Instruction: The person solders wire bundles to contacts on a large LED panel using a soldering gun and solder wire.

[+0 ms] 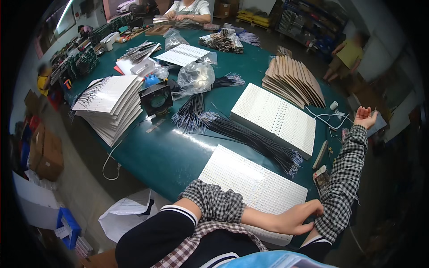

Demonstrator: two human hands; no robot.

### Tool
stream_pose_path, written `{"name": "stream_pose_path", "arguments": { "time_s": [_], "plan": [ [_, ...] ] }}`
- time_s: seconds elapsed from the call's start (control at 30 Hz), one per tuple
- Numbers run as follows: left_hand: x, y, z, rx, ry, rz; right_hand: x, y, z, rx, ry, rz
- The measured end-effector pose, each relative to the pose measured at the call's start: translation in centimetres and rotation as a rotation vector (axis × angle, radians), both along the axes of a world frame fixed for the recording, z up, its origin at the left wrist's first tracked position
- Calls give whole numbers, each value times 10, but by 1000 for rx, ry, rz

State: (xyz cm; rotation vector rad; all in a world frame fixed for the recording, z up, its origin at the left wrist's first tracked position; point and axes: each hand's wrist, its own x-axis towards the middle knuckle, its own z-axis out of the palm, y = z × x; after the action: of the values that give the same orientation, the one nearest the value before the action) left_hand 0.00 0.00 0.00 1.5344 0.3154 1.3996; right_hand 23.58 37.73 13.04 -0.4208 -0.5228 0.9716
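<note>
My left arm crosses in front of me, and my left hand (298, 219) grips the elbow end of a black-and-white checked oversleeve (344, 187) on my right arm. My right arm reaches out past the table's right edge. At its end my right hand (365, 119) is raised, fingers apart and slightly curled, with nothing in it. A matching oversleeve (212, 201) is bunched around my left forearm. Beneath my left arm lies a white perforated panel (250, 178) with rows of small dots. Its near part is hidden by my arm.
The green table (174, 156) holds a bundle of black wires (250, 136), a thick white panel stack (272, 118), brown boards (292, 80), fanned white panels (109, 100), a black fan (156, 98) and plastic bags (195, 78). A white cable (328, 123) lies at right. A person (190, 11) works across the table.
</note>
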Motion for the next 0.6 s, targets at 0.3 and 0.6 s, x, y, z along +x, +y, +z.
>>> {"name": "stream_pose_path", "arguments": {
  "time_s": [0.3,0.6],
  "plan": [
    [-15,-48,56,135,-29,-459,25,-65,6,-242,-823,-708],
    [35,-26,74,643,433,36,-19,-93,-60,-140,-2071,-796]
  ]
}}
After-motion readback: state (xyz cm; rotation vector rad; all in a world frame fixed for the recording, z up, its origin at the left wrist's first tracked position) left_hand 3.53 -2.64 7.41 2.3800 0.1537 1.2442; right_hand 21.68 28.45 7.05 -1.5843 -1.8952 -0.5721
